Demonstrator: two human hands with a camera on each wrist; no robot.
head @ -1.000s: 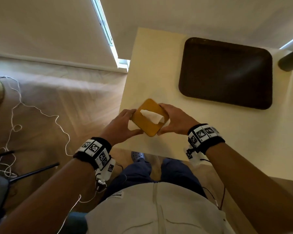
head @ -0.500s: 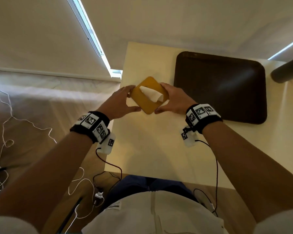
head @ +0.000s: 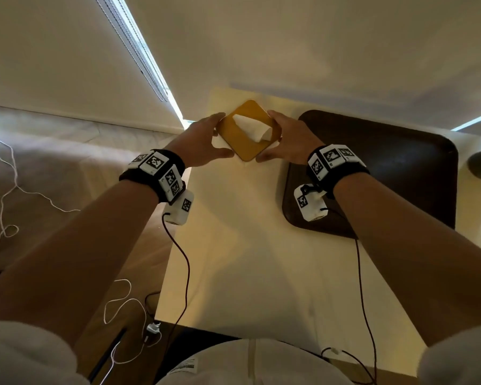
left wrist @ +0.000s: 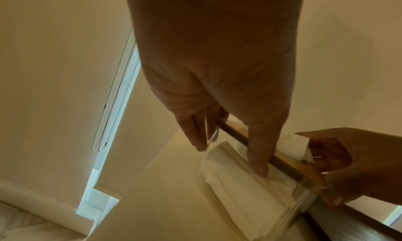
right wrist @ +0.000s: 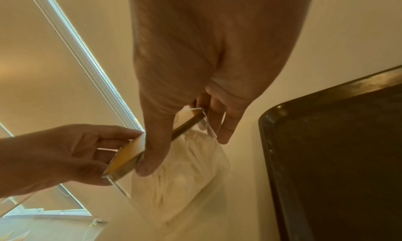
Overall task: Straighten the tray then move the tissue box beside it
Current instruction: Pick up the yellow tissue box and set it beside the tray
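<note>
The second step is in hand: the tray (head: 386, 173) already lies square on the worktop (head: 247, 259), and the tissue box (head: 247, 132) is being carried to its place. Both hands hold the box between them, the left hand (head: 200, 143) on its left side and the right hand (head: 289, 140) on its right, thumbs and fingers curled onto the clear walls under the yellow lid. The box is just left of the tray's far left corner, turned cornerwise to the tray. Whether its base touches the worktop I cannot tell.

The next move, as I judge it, calls for turning the box so its sides run parallel to the tray's edge, setting it down just beside the tray, then letting go without dragging the loose tissue (head: 257, 129).

Compared with a second ago, the box has travelled from the worktop's near edge, well apart from the tray, to a spot beside it; the two-handed hold is unchanged.
</note>
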